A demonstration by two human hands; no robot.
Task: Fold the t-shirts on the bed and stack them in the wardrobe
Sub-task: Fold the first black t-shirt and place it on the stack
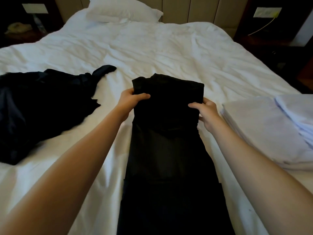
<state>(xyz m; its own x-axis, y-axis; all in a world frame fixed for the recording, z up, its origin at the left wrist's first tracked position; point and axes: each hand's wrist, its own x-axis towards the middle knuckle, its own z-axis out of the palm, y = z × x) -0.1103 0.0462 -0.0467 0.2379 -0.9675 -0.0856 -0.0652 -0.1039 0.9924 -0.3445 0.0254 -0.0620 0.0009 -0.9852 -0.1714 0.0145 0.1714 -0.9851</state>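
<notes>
Head view. A black t-shirt (167, 141) lies at the centre of the white bed (152, 48) as a long narrow strip that runs from the near edge toward the middle. Its sides appear already turned in, so the lengthwise fold is judged done and the crosswise fold is in hand. To the left, a heap of dark garments (42, 106) lies crumpled and unfolded. At the right edge sits a stack of folded white fabric (264, 129); whether these are t-shirts cannot be told. The wardrobe is out of view, so stacking is judged not yet begun for what lies here.

Both forearms reach forward from the near edge. The left hand (130, 100) grips the far left edge of the strip, thumb over the cloth and fingers curled beneath. The right hand (205, 111) grips the right edge slightly nearer, thumb likewise on top. The far end of the shirt stands raised between them. A pillow (123, 11) rests at the far headboard.
</notes>
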